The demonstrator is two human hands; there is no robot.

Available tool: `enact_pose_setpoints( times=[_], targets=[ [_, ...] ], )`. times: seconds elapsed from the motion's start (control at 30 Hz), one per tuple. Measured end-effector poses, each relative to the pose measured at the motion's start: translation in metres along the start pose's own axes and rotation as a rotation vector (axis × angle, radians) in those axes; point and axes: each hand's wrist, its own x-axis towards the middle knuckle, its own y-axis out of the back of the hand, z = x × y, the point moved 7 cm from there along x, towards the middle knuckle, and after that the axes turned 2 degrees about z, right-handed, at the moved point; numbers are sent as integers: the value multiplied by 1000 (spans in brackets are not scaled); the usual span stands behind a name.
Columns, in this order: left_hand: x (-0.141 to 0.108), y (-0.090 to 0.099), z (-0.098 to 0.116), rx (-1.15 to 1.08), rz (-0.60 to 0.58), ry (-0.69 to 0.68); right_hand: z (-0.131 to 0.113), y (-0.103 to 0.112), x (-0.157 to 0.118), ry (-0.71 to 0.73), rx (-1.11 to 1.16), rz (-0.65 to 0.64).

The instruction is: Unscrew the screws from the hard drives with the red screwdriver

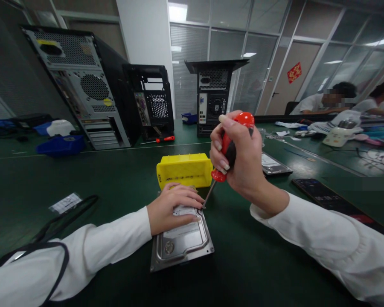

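A silver hard drive point(188, 241) lies flat on the green table in front of me. My left hand point(176, 207) rests on its upper part, fingers stretched out across the label and pressing on the cover. Wrapped around the red and black handle of a screwdriver point(228, 149) is my right hand point(240, 157). The screwdriver's shaft slants down to the drive's far right edge, its tip close to my left fingertips. Whether the tip sits in a screw is too small to see. Just behind the drive stands a yellow plastic bin point(185, 170), its opening facing me.
Computer cases point(92, 89) stand along the back, with another screwdriver point(164, 139) before them. A second hard drive point(273, 164) and a phone point(333, 196) lie to the right. At left are a blue bin point(60, 145) and a black cable point(67, 217). People point(336, 100) sit far right.
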Motion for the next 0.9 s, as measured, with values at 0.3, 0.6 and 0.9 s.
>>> enact_pose_setpoints(
  times=[0.3, 0.6, 0.9],
  targets=[
    [0, -1, 1, -25, 15, 15, 5, -8, 5, -39, -51, -28],
    [2, -5, 3, 21, 40, 57, 4, -22, 4, -112, 80, -154],
    [7, -6, 0, 34, 148, 110, 12, -25, 10, -122, 25, -160]
  ],
)
